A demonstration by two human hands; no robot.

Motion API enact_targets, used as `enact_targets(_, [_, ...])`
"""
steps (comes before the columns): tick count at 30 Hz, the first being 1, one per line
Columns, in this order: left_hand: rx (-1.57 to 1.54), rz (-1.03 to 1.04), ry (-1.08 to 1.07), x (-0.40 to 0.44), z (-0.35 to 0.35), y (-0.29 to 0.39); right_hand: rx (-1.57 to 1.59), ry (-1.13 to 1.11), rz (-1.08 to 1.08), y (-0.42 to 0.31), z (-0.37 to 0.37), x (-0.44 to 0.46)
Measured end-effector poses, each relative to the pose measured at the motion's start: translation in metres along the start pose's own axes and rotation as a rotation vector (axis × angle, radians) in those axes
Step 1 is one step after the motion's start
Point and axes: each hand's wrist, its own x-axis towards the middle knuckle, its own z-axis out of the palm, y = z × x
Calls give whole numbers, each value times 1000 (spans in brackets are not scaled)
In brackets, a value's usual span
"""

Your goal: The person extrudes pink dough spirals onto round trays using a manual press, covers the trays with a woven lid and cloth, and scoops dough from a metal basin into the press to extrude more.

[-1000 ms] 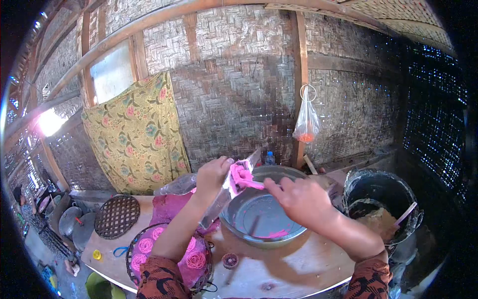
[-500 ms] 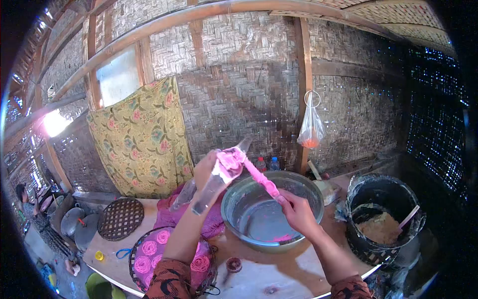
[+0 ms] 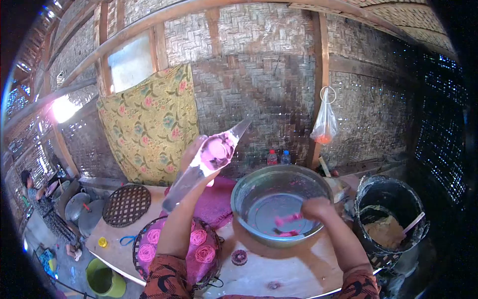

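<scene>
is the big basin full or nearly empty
Nearly empty: the basin is mostly bare inside, with just a little pink dough at the bottom.

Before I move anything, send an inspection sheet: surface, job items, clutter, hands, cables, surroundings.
Surface: pale table, crowded at back and left.
Job items: pink-filled tool raised; pink-coated stick within the basin, contact unclear; pink strand nests in round basket.
Clutter: yellow cap, small round disc, woven tray.
Hands: left hand holds the tool, fingers mostly hidden; right hand grips the stick.
Cables: no clear cable; blue loop on the table.
Surroundings: dark bucket at right, hanging bag, patterned cloth on the wall, another person far left.
</scene>
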Motion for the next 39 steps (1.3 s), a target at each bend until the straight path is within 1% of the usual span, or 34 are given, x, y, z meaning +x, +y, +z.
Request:
enact_targets(1, [-442, -248, -105, -2, -4, -8, -39, -36, -17, -7, 26, 20])
enact_targets(2, [-1187, -592, -8, -4, -8, -15, -82, -68, -33, -12, 48, 37])
enact_targets(3, [-1590, -904, 207, -7, -12, -22, -95, -65, -45, -14, 52, 41])
enact_targets(5, [-945, -688, 104, 0, -52, -10, -143, -129, -205, -22, 53, 50])
enact_targets(6, [-623, -613, 99, 4, -72, -4, -71, -29, -273, -31, 43, 41])
enact_targets(7, [-977, -697, 215, 8, -79, -1, 3, 69, -342, -44, 32, 28])
enact_targets(8, [-1336, -764, 336, 10, -86, 0, 364, 219, -585, -58, 30, 24])
enact_targets(9, [-1482, -855, 355, 8, -89, 7, 732, 359, -817, -73, 32, 19])
enact_targets(10, [-1471, -854, 366, -1, -88, 9, 1118, -4, -817, -91, 35, 9])
enact_targets(12, [-1832, -944, 272, -27, -80, 11, 1471, -404, -778, -126, 42, -20])
enact_targets(13, [-1687, -1101, 316, -35, -73, 21, 1855, -936, -934, -141, 47, -38])
enact_targets(14, [-1535, -1250, 358, -45, -69, 29, 2183, -1531, -1039, -152, 52, -53])
enact_targets(15, [-1493, -1135, 331, -67, -63, 20, 2173, -1541, -1032, -158, 59, -63])
enact_targets(16, [-1445, -1088, 228, -87, -64, 14, 2289, -1496, -867, -161, 67, -72])
enact_targets(17, [-1075, -1037, 255, -112, -60, 6, 2396, -1440, -695, -163, 72, -77])
enact_targets(18, [-782, -1137, 146, -136, -65, 4, 2392, -1446, -680, -157, 73, -76])
enact_targets(19, [-245, -1243, -291, -133, -81, 14, 2371, -994, -660, -148, 73, -73])
enact_targets(20, [-189, -1188, -403, -150, -81, 15, 2292, -565, -625, -141, 72, -71])
enact_targets(22, [-335, -1032, -484, -171, -82, 26, 2252, -158, -503, -135, 67, -67])
enact_targets(24, [-443, -919, -637, -182, -85, 35, 2114, -97, -617, -132, 69, -62])
enact_targets(26, [-490, -820, -817, -189, -94, 43, 1697, 384, -407, -142, 56, -68])
enact_targets(27, [-510, -776, -901, -194, -100, 44, 1633, 401, -586, -137, 59, -66])
enact_targets(28, [-521, -737, -977, -196, -106, 44, 1627, 391, -586, -138, 59, -63])
enact_targets(30, [-541, -669, -1121, -202, -120, 43, 1577, 389, -665, -143, 59, -60])
enact_targets(31, [-548, -640, -1182, -205, -127, 42, 1575, 378, -661, -143, 56, -60])
enact_targets(33, [-558, -594, -1251, -206, -135, 37, 822, 974, -777, -142, 36, -63])
enact_targets(34, [-569, -575, -1262, -204, -137, 34, 819, 964, -777, -143, 21, -73])
enact_targets(36, [-604, -562, -1246, -198, -137, 29, 641, 570, -638, -146, -9, -103])
enact_targets(37, [-641, -572, -1223, -195, -136, 30, 639, 545, -636, -149, -15, -107])
enact_targets(39, [-810, -672, -1106, -192, -128, 43, 528, 410, -633, -159, -21, -109])
